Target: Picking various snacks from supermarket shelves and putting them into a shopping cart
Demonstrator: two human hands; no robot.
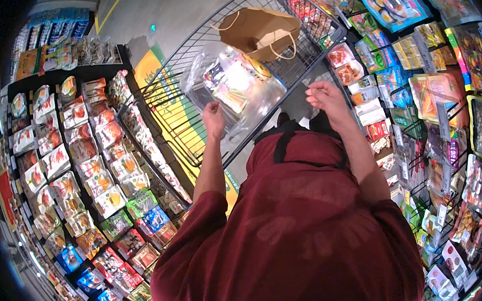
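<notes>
In front of me is a dark wire shopping cart (178,52). It holds a brown paper bag (243,36) with handles, lying tilted at its far side. Nearer lies a shiny clear plastic bag (259,95) with a colourful printed package in it. My left hand (213,118) is closed over the near left part of the plastic bag; what its fingers grip, if anything, is hidden. My right hand (326,99) hovers by the cart's near right rim, fingers loosely curled and a little apart, with nothing visible in them.
Along the left stands a sloped shelf (15,193) with rows of small packaged snacks (111,201). Racks of hanging snack bags (438,98) rise close on the right. A yellow printed panel (160,100) shows behind the cart's wires. Grey floor (156,10) extends beyond.
</notes>
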